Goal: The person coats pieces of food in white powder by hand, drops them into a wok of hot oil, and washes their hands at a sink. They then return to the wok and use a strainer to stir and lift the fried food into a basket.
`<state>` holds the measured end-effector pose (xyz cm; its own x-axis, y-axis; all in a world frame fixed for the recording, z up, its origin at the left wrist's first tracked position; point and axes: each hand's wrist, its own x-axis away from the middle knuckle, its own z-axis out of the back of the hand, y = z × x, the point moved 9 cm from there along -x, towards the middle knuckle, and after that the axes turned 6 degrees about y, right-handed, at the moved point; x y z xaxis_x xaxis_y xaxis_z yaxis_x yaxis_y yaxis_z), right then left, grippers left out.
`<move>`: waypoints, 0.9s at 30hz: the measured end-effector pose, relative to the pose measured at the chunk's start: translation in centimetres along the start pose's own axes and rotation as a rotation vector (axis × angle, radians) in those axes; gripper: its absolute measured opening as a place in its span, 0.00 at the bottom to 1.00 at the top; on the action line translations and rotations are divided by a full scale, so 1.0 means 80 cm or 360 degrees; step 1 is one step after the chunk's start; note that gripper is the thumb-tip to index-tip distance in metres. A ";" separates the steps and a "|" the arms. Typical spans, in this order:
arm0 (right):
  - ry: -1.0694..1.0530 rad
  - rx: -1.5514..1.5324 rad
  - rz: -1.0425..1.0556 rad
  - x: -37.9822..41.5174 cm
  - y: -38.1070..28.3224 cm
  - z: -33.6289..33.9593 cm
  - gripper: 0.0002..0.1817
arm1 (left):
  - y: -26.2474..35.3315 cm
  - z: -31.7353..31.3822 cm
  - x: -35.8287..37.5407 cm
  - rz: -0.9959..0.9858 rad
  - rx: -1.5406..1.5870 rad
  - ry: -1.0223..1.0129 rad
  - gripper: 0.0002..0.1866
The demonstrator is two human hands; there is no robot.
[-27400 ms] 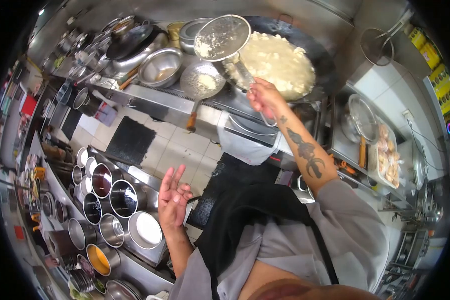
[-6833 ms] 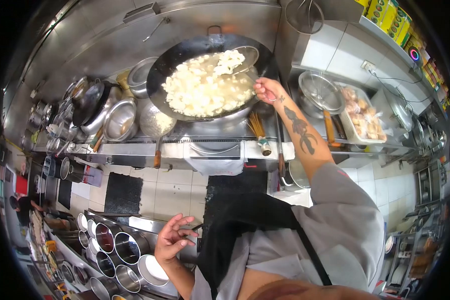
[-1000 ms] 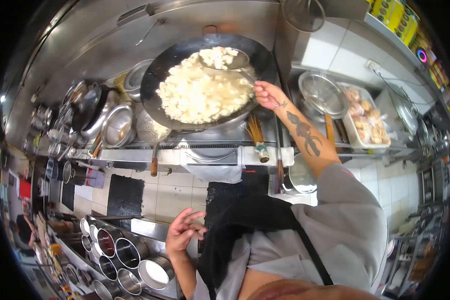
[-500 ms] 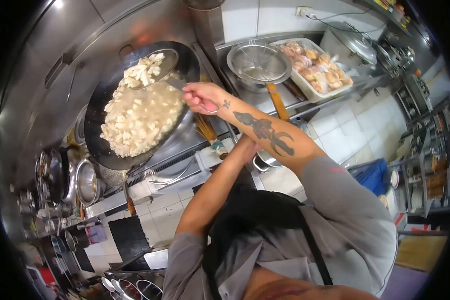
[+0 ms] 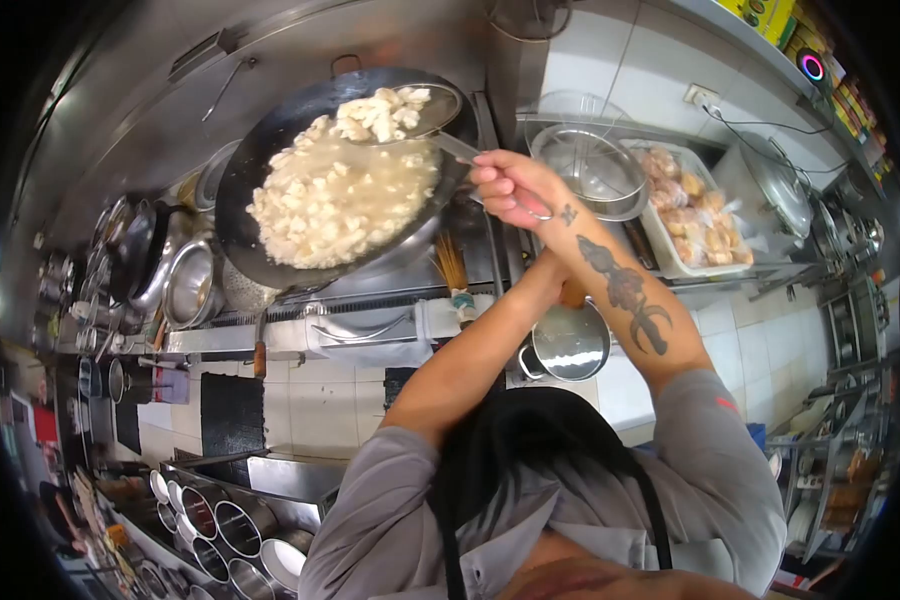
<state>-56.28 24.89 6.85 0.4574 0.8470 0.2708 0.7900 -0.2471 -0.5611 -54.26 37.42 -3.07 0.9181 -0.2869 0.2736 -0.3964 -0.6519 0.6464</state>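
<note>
My right hand [image 5: 510, 188] is shut on the metal handle of a ladle [image 5: 402, 110]. The ladle is heaped with white cubes and held over the far rim of a large black wok [image 5: 245, 165]. The wok is full of white cubes [image 5: 330, 200] in pale liquid. My left forearm [image 5: 470, 350] reaches forward and passes under my right forearm. The left hand itself is hidden behind that arm, near a wire strainer [image 5: 588, 165] and an orange handle tip [image 5: 571, 294].
A white tray of fried pieces [image 5: 692, 212] lies right of the strainer. A steel pot [image 5: 570, 342] sits below the counter edge, a bamboo brush [image 5: 454, 272] beside the wok. Steel bowls [image 5: 192, 282] stand at the left, round containers [image 5: 222, 520] at the bottom left.
The view has swung back to the left, so the wok sits more centrally. The ladle of cubes stays raised over the wok. My left arm remains stretched forward under the right one.
</note>
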 end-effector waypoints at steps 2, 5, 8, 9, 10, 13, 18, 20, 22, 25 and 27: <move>-0.0094 -0.0008 -0.0057 0.000 -0.007 -0.017 0.07 | 0.031 0.002 0.051 -0.0129 -0.0087 0.0050 0.03; 0.0009 -0.0024 0.0058 -0.003 -0.020 -0.052 0.07 | 0.061 0.029 0.125 -0.0162 -0.0175 0.0204 0.06; -0.0144 0.0018 0.0109 -0.013 -0.025 -0.087 0.04 | 0.089 0.060 0.190 -0.0063 -0.0030 0.0303 0.09; -0.0212 0.0002 0.0118 -0.022 -0.028 -0.097 0.04 | 0.099 0.069 0.208 -0.0088 0.0064 0.0270 0.09; -0.0214 -0.0003 0.0080 -0.032 -0.029 -0.105 0.04 | 0.107 0.078 0.226 -0.0109 0.0158 0.0237 0.09; -0.0236 0.0015 0.0104 -0.037 -0.025 -0.134 0.04 | 0.146 0.088 0.287 -0.0236 0.0169 0.0198 0.12; -0.0283 0.0290 0.0287 -0.043 -0.014 -0.160 0.03 | 0.213 0.148 0.348 -0.0578 0.0171 0.0334 0.15; -0.0077 0.0538 0.0443 -0.037 -0.002 -0.157 0.03 | 0.245 0.159 0.364 -0.0679 0.0185 0.0519 0.08; 0.0068 0.0748 0.0511 -0.043 0.011 -0.138 0.08 | 0.273 0.232 0.323 -0.0545 0.0354 0.0575 0.03; 0.0224 0.1010 0.0496 -0.044 0.056 -0.123 0.12 | 0.296 0.291 0.295 -0.0540 0.0448 0.0555 0.05; 0.0486 0.1405 0.0591 -0.058 0.066 -0.089 0.13 | 0.298 0.274 0.306 -0.0529 0.0541 0.0528 0.06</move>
<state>-51.29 16.32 8.21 0.7963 0.5996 0.0806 0.0471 0.0713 -0.9963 -41.37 -0.50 3.45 0.9250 0.1716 0.3389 -0.0159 -0.8738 0.4859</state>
